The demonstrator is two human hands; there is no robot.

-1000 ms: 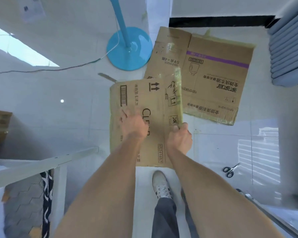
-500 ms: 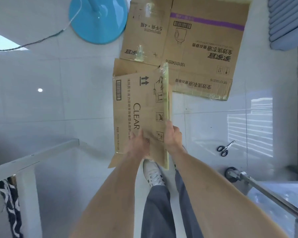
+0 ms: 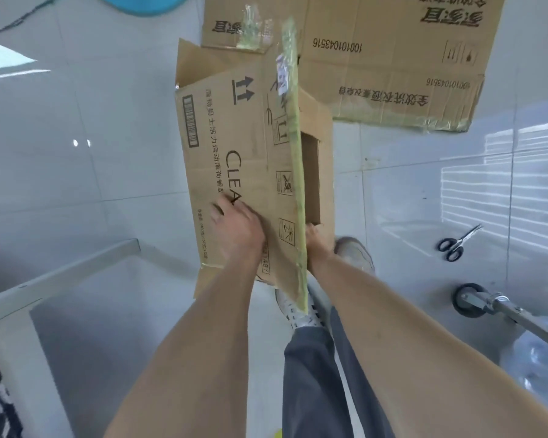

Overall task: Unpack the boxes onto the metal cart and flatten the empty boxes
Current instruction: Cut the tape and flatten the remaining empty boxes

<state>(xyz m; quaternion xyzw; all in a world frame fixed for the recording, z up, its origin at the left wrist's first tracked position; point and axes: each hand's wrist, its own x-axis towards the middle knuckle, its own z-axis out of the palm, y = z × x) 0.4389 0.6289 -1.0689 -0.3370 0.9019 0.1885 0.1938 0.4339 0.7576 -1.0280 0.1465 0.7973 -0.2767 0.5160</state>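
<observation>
A person's left hand [image 3: 238, 230] lies flat at the centre of the frame, fingers [image 3: 219, 207] straight and pressed against the printed face of a half-collapsed cardboard box [image 3: 231, 159], covering the last letter of its "CLEAR" lettering. The right hand [image 3: 318, 245] meets the box's lower right edge just below its open cavity; its fingers are hidden behind a taped flap [image 3: 295, 147], so their grip cannot be made out. The box is held above the white tiled floor [image 3: 108, 128], over the person's shoes. Behind it, at the upper right, a flattened box [image 3: 393, 58] lies on the tiles, its top cut off by the frame. A blue fan base [image 3: 146, 3] is clipped at the top edge. Scissors [image 3: 456, 243] lie on the floor at the right; below them a caster and rail of the metal cart [image 3: 487, 303] enter the lower right corner. A white frame [image 3: 60, 273] crosses the lower left.
</observation>
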